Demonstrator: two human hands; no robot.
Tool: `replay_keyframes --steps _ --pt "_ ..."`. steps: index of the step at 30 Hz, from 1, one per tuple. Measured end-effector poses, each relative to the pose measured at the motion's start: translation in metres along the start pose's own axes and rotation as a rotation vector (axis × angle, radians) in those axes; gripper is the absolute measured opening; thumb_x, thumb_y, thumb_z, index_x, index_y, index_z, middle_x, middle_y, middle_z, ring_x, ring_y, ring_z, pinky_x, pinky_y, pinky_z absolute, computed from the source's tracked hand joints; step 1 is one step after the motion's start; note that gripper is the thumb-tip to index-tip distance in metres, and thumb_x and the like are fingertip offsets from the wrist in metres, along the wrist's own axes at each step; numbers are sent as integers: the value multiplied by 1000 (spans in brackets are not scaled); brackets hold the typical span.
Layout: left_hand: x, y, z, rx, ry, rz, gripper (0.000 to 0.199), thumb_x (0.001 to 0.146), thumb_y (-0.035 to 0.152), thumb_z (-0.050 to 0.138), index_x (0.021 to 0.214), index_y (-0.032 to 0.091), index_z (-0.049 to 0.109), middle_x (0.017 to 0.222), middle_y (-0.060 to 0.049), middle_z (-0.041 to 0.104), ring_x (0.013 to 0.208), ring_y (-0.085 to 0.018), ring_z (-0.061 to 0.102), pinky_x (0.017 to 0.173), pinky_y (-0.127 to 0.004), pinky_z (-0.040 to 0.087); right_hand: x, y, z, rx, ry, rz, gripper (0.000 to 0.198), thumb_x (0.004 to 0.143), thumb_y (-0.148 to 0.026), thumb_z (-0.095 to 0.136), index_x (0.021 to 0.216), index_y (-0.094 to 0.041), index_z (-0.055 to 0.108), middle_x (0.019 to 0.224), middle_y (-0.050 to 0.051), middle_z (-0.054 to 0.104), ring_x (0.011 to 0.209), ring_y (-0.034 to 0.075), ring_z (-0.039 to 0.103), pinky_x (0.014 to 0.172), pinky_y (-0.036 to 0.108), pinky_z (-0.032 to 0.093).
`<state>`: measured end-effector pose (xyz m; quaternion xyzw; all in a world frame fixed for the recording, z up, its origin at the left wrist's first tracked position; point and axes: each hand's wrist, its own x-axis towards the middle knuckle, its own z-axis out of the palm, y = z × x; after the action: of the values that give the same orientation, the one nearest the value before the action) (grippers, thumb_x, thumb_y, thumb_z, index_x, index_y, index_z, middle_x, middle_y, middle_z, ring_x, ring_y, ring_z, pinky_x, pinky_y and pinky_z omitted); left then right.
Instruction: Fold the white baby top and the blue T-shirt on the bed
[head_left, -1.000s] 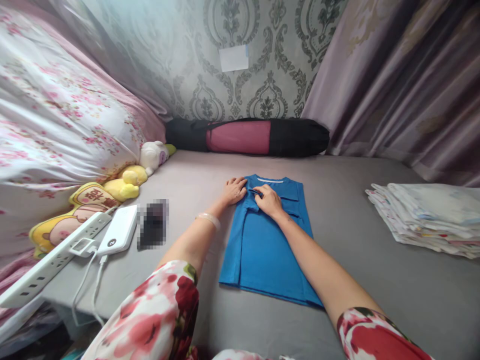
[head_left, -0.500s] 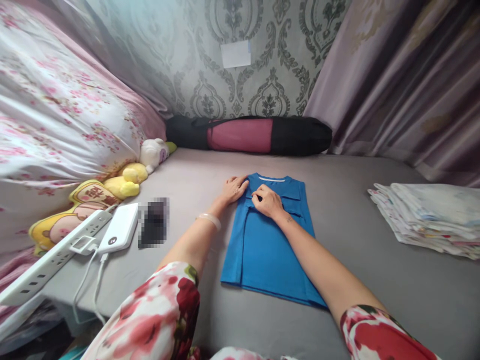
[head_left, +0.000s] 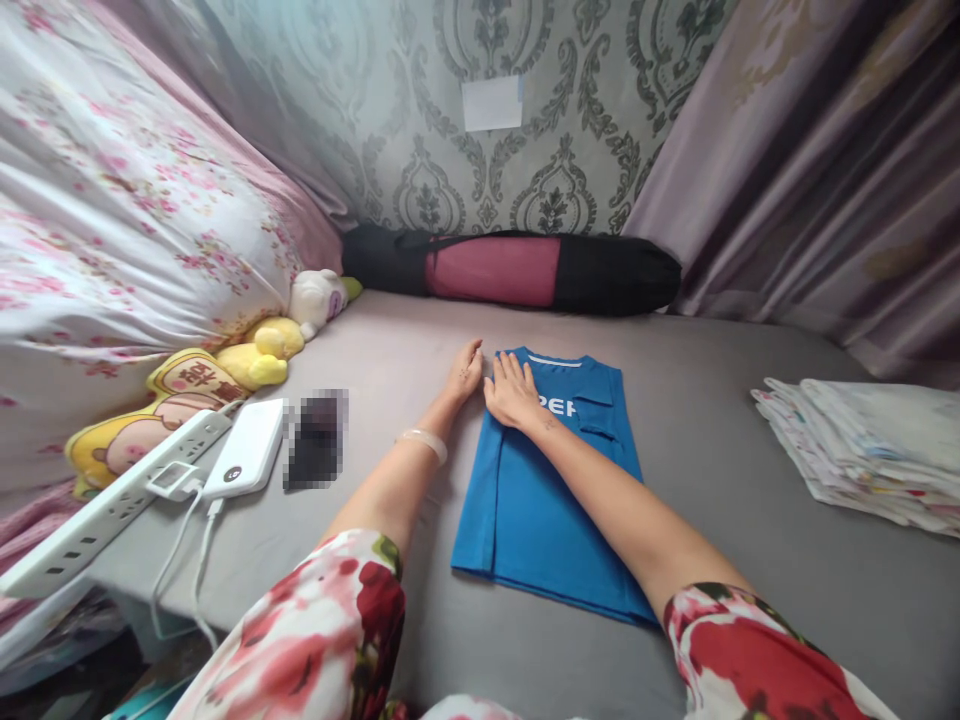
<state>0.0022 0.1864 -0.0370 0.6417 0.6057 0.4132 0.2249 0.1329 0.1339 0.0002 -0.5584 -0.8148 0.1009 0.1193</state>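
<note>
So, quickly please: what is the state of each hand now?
Left hand: open, flat on the grey bed sheet, beside the blue shirt.
Right hand: open, flat on the shirt, holding nothing.

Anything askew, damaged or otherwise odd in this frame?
Nothing stands out. The blue shirt lies folded flat on the grey sheet, right hand flat on its collar end, left hand beside it. The folded stack sits tidy at right.

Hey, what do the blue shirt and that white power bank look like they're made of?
Blue shirt: probably a soft matte knit such as cotton jersey; it lies flat with limp folded edges. Power bank: likely smooth hard plastic, with rounded corners and a slight sheen.
</note>
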Motion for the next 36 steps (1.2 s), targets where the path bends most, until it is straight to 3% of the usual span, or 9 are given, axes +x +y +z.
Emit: replay_keyframes --steps 8,14,20,30,36 --pt "-3 2 -1 -29 -4 4 44 96 23 33 134 10 51 140 -14 54 133 -19 47 114 -35 35 4 3 15 -14 -58 28 65 99 -38 24 151 1 27 160 17 20 149 27 13 120 42 6" --pt "-3 2 -1 28 -1 42 42 95 23 34 130 14 55 137 -11 57 130 -20 50 113 -38 36 8 4 12 25 -82 45 63 99 -38 23 150 -1 29 160 16 22 149 27 15 120 46 8" --pt "-2 2 0 69 -5 82 42 97 26 31 129 17 57 134 -9 60 128 -19 52 113 -37 37 20 7 6 -9 37 20 59 99 -34 23 149 -3 32 160 15 22 149 26 13 119 49 4" --pt "-4 1 3 156 -50 158 43 98 31 31 128 16 59 131 -9 63 126 -20 52 111 -37 37 25 10 10 -4 -83 80 65 100 -39 17 152 0 25 161 16 18 149 26 11 120 43 5" --pt "-9 6 0 195 -79 184 43 99 32 31 130 17 57 131 -8 62 128 -20 50 112 -37 35 35 22 -4 170 -147 85 61 99 -33 15 152 -4 26 161 14 21 149 24 16 120 43 10"
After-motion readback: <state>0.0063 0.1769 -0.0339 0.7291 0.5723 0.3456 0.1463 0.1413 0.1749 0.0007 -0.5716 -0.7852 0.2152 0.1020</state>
